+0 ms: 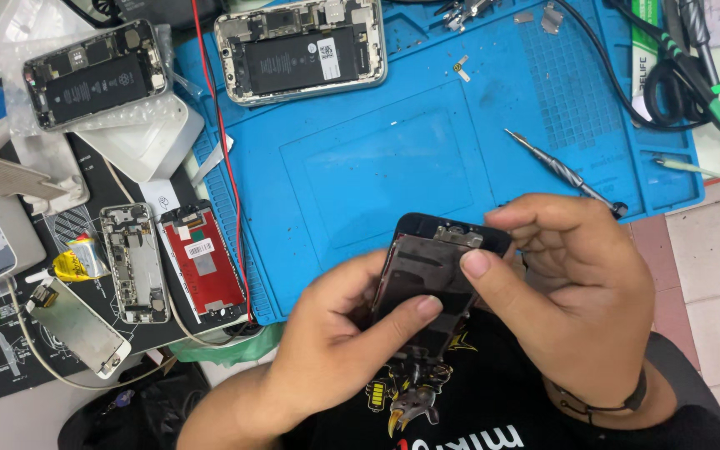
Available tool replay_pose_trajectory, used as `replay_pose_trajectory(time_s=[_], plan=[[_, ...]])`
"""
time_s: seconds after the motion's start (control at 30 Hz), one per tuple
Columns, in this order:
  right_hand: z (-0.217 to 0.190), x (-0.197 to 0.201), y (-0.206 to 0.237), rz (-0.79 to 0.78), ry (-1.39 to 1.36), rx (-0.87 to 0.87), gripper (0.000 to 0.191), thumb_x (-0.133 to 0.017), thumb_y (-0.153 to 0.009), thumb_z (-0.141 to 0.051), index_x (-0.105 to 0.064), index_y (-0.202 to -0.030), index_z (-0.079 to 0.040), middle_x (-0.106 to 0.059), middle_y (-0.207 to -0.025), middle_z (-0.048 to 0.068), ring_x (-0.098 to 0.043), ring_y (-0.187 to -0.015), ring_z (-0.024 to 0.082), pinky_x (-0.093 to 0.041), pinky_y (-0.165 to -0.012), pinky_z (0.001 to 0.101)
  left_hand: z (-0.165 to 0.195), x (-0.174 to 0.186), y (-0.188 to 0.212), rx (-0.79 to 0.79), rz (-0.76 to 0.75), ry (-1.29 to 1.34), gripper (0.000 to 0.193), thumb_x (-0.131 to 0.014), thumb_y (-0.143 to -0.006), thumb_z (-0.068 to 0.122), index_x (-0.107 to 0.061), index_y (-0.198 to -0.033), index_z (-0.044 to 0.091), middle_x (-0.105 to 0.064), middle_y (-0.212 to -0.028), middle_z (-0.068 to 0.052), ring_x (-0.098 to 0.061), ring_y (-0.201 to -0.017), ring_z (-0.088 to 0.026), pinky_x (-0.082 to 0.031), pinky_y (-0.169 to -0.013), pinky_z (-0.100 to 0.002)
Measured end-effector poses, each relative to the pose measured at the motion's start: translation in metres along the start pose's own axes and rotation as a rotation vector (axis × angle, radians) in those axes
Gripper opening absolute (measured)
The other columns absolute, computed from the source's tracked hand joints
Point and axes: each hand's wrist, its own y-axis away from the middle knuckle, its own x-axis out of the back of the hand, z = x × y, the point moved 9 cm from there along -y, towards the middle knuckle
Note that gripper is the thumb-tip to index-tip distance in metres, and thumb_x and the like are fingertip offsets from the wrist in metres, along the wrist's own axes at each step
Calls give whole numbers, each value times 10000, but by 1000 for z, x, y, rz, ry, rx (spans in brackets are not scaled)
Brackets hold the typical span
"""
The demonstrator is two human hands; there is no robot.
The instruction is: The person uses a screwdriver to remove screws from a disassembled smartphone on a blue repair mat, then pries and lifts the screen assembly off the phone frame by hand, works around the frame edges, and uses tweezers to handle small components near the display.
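The phone screen (435,279) sits low in the middle, its back side up so the parts show. The left hand (335,333) and right hand (577,292) pinch its edges. A screwdriver (564,173) lies on the blue mat (360,167) above.

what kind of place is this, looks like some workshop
Most likely a phone repair bench. Two opened phones with bare batteries lie by a blue work mat, a screwdriver rests on it, and both hands hold a detached phone screen.
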Motion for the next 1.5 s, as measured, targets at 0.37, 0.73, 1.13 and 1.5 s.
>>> replay_pose_trajectory(time_s=[0.37, 0.73, 1.13, 1.5], plan=[[-4, -2, 9, -11, 0, 144, 393, -733, -876, 141, -545, -1205, 38, -672, -1172, 170, -673, -1025, 156, -557, -918, 269, -25, -4, 7, -20, -81, 128, 379, -625, -1065, -22, -538, -1432, -64, -688, -1299, -120, -645, -1174, -138, -538, -1020, -301], [-17, -28, 19, -308, -162, 133, 609, -657, -909, 182, -420, -1453, 47, -623, -1317, 215, -675, -1141, 208, -608, -979, 366, -13, -5, 6, -40, -98, 238, 570, -547, -1066, -42, -334, -1594, -54, -587, -1448, -153, -577, -1352, -205, -465, -1165, -366], [-13, -26, 32, -341, -240, 169, 659, -673, -915, 193, -410, -1495, 23, -604, -1284, 196, -637, -1129, 178, -563, -1040, 366, -26, -14, 10, -12, -134, 258, 672, -516, -1059, -39, -230, -1667, -21, -537, -1499, -119, -518, -1399, -180, -398, -1210, -346], [-12, -13, 41, -350, -257, 179, 684, -700, -907, 187, -408, -1505, 25, -593, -1290, 181, -635, -1165, 177, -553, -1088, 354, -35, -27, 12, 25, -162, 253, 648, -516, -1076, -14, -252, -1667, -13, -562, -1451, -96, -541, -1346, -172, -426, -1163, -338]])
